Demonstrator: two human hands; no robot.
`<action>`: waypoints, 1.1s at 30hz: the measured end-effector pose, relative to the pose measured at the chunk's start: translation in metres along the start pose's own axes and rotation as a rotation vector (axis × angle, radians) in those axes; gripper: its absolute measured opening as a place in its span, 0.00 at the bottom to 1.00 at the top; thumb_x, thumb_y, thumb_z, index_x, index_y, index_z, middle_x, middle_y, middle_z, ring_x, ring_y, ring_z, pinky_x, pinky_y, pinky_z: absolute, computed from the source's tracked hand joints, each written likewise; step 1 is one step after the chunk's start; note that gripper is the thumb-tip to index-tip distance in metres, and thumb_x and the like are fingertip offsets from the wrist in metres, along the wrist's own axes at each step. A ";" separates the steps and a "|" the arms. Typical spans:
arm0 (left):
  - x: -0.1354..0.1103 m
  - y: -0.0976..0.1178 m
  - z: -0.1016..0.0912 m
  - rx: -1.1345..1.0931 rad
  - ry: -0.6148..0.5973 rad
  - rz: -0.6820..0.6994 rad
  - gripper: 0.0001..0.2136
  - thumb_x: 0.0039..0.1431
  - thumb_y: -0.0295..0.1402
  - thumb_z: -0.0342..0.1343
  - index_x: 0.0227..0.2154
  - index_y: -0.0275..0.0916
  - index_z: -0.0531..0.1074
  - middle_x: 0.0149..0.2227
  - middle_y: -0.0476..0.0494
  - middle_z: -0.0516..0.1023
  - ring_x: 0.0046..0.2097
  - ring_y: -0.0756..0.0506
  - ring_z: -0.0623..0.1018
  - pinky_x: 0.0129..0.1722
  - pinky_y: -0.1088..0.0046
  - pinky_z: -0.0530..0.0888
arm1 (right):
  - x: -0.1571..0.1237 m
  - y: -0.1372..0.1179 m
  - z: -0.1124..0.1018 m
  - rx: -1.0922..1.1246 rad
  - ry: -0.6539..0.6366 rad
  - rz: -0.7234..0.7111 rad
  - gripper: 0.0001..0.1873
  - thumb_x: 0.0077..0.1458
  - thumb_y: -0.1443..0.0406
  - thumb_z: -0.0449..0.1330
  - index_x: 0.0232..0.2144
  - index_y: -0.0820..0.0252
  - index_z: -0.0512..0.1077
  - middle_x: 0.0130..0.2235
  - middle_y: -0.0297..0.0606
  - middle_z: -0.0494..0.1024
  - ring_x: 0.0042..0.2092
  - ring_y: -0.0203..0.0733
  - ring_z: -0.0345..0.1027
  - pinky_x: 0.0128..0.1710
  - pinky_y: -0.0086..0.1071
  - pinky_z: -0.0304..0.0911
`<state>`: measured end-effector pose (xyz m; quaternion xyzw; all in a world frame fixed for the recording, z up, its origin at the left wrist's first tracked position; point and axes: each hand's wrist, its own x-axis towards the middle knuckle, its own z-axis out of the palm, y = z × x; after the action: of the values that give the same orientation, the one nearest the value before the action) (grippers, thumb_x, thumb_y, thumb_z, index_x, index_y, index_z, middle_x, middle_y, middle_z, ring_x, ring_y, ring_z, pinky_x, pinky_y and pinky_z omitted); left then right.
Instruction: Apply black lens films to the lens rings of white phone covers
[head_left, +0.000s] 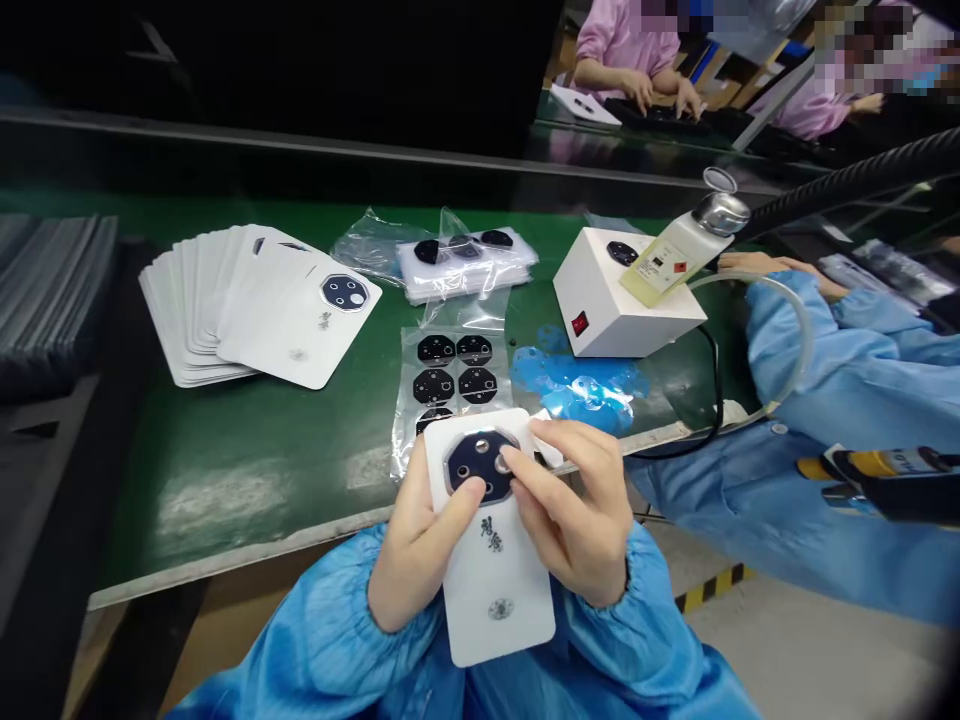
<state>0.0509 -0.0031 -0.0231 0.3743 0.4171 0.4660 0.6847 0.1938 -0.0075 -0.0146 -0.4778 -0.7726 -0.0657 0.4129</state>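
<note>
A white phone back cover [499,570] with dark lettering lies tilted over the bench edge. At its top end sits a dark octagonal camera lens plate [474,462] with round holes. My left hand [420,540] grips the cover's left edge, its thumb on the lower part of the lens plate. Bent over the right edge, my right hand [581,500] has fingertips touching the plate's right side and the cover's top corner. Just behind the cover is a clear sheet [409,400] of black octagonal lens stickers [435,387], partly hidden by it.
Fanned white back covers [285,330] lie at left, beside a dark rack [52,300]. Bagged lens sheets [465,265] lie behind. Blue film scraps [577,380] and a white box [630,300] carrying a pump bottle [679,255] stand right. Co-workers sit nearby, one blue sleeve [810,350] close.
</note>
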 end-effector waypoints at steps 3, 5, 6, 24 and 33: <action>-0.003 0.010 0.001 0.081 0.001 0.033 0.25 0.54 0.33 0.59 0.54 0.52 0.62 0.48 0.47 0.74 0.44 0.42 0.78 0.37 0.71 0.78 | 0.004 0.004 -0.005 -0.028 -0.067 -0.024 0.19 0.52 0.72 0.56 0.48 0.57 0.68 0.49 0.43 0.66 0.49 0.49 0.61 0.46 0.45 0.64; -0.002 0.013 0.001 0.083 -0.028 0.015 0.26 0.53 0.31 0.59 0.55 0.53 0.60 0.47 0.48 0.74 0.43 0.44 0.78 0.36 0.73 0.78 | 0.005 0.005 -0.004 -0.056 -0.072 -0.024 0.18 0.52 0.70 0.57 0.47 0.56 0.69 0.48 0.44 0.66 0.48 0.49 0.61 0.45 0.46 0.63; -0.001 0.013 0.000 0.088 -0.049 0.008 0.25 0.54 0.31 0.58 0.55 0.54 0.60 0.48 0.48 0.74 0.44 0.44 0.77 0.37 0.73 0.77 | 0.006 0.004 -0.003 -0.063 -0.078 -0.029 0.17 0.53 0.69 0.57 0.46 0.56 0.70 0.48 0.44 0.66 0.48 0.50 0.61 0.44 0.47 0.63; -0.001 0.005 -0.010 0.633 -0.195 0.377 0.32 0.58 0.24 0.52 0.60 0.60 0.51 0.58 0.54 0.68 0.53 0.43 0.73 0.49 0.70 0.73 | 0.023 0.010 -0.008 0.210 -0.066 0.129 0.07 0.53 0.72 0.59 0.32 0.56 0.67 0.34 0.34 0.66 0.36 0.36 0.63 0.34 0.33 0.63; -0.004 0.008 -0.009 0.699 -0.198 0.446 0.33 0.57 0.22 0.52 0.61 0.56 0.50 0.59 0.52 0.66 0.55 0.42 0.72 0.48 0.68 0.74 | 0.023 0.008 -0.008 0.219 -0.057 0.102 0.07 0.52 0.72 0.58 0.32 0.57 0.66 0.33 0.34 0.66 0.36 0.35 0.63 0.33 0.32 0.63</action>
<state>0.0392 -0.0034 -0.0183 0.7079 0.3910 0.3950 0.4359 0.1998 0.0081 0.0043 -0.4703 -0.7611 0.0538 0.4435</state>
